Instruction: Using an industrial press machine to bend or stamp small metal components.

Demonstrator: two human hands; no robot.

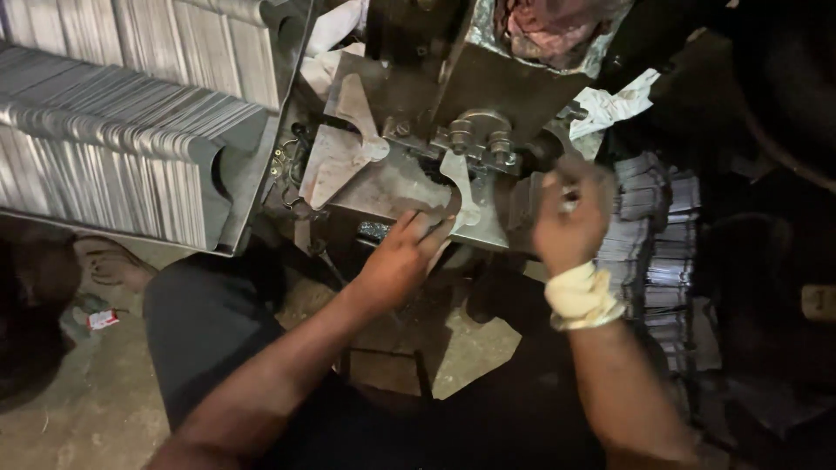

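Both hands up at the metal press, a cut steel blank under the fingers.

Left hand [402, 252] is half open, fingertips resting on the curved sheet-metal blank [461, 196] just above them on the press bed [383, 187]. Right hand [570, 218] is curled shut around something small, too blurred to name, a cloth wrap [579, 296] at its wrist. Stacked metal blanks [113, 130] sit far left of the left hand.

stacked metal blanks [104, 130] — white rag [614, 103], small red packet [102, 319]
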